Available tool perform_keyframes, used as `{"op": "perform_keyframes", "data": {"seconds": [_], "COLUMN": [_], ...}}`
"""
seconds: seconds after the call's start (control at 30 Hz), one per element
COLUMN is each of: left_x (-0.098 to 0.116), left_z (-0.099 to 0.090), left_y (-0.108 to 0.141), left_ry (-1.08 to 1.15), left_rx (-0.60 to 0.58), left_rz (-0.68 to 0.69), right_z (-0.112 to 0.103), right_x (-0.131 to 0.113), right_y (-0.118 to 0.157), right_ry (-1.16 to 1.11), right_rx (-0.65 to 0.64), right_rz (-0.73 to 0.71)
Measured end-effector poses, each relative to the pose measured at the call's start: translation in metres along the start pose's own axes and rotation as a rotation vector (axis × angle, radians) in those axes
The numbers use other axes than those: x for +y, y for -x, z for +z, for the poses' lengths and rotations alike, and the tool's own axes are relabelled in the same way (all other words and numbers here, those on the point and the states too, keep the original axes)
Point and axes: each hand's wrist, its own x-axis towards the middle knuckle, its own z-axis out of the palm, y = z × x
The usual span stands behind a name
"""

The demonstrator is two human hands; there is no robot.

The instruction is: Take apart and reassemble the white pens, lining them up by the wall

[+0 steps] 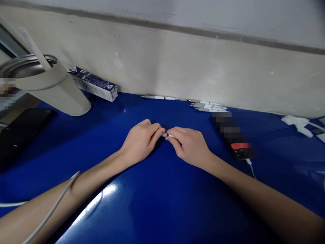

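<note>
Between my two hands, just above the blue table [162,189], is a pen [167,135] with a white and grey barrel; only a short middle stretch of it shows. My left hand [142,140] is closed, thumb and fingers pinching the grey end. From the other side, my right hand [189,144] pinches the white part. The fingers cover both ends of the pen. Beyond my hands, a similar white and grey pen [159,97] lies alone near the wall. To its right, several more such pens [208,105] lie together in a row.
A large tumbler [68,91] with a straw stands at left, beside a blue and white box [93,84]. A black phone [25,132] lies at far left. A dark device [238,154] with a cable rests at right, near crumpled white tissue [298,124]. A white cable [54,206] crosses my left forearm.
</note>
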Motion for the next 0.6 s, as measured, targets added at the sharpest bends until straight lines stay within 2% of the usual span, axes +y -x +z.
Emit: {"op": "perform_keyframes", "data": {"seconds": [0.27,0.6], "left_x": [0.0051,0.0027], "left_z": [-0.0030,-0.0022], "left_y": [0.0026,0.0019], "left_ry": [0.046,0.078], "left_rx": [0.068,0.070], "left_rz": [0.112,0.013], "right_z": [-0.0006,-0.0008], "right_x": [0.0006,0.0005], "right_y": [-0.0006,0.0001], "right_ry": [-0.040,-0.052], "right_rx": [-0.003,-0.004], "right_rz": [0.053,0.055]}}
